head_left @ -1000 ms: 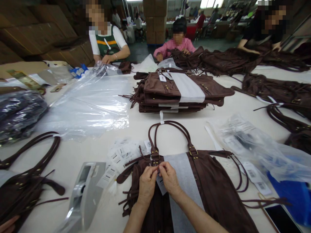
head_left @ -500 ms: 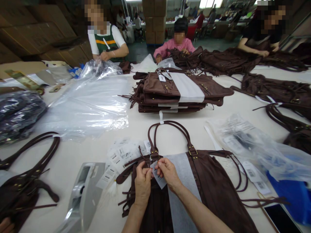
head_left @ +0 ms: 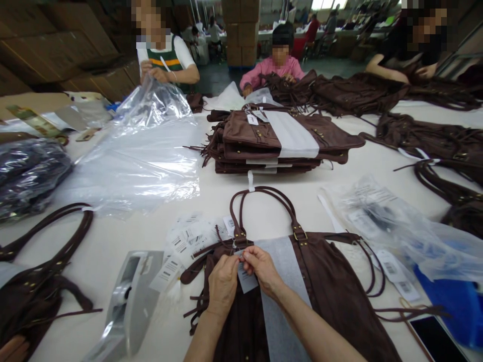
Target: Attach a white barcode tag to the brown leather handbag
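A dark brown handbag (head_left: 339, 296) lies flat before me, its looped handles (head_left: 277, 193) pointing away and a pale paper band (head_left: 279, 271) wrapped around it. Over the bag's upper left part, my left hand (head_left: 222, 286) and my right hand (head_left: 262, 269) meet with fingertips pinched together. My right hand grips a small grey printed hang tag (head_left: 246, 281) by its top edge. My left fingers are closed at the tag's upper corner; whatever lies between them is too small to make out.
Loose printed labels (head_left: 184, 241) and a grey tape dispenser (head_left: 139, 296) lie left. Stacked brown bags (head_left: 256, 136) stand ahead. Clear plastic sheets (head_left: 151, 156) cover the table's left; a phone (head_left: 437, 337) sits lower right. Several people work around the table, one holding plastic (head_left: 158, 95).
My left hand has closed and moved in against my right at the tag's top. The tag now hangs straighter below the fingers. Across the table, a co-worker has lifted the clear plastic.
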The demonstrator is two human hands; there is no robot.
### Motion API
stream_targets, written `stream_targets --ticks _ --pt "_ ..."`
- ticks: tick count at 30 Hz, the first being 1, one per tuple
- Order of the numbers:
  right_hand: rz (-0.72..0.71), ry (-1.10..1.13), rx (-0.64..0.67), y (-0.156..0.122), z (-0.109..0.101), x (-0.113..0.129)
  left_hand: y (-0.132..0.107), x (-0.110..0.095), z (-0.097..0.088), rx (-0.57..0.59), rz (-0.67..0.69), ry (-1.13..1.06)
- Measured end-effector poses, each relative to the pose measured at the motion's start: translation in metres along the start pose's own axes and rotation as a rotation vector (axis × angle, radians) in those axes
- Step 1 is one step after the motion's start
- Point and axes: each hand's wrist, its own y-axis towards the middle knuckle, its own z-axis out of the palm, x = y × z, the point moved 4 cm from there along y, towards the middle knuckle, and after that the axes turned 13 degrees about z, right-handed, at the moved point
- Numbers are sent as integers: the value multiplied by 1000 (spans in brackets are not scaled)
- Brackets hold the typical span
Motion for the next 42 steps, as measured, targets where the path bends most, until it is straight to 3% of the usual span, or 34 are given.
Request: stream_targets --ticks 21,30,42 --pt "22 -84 -16 4 0 -4 1 4 9 78 -29 49" --pt "14 -155 -30 8 2 -12 -2 3 9 176 -42 26" --pt "24 -195 -113 19 5 -21 -3 9 18 55 75 231"
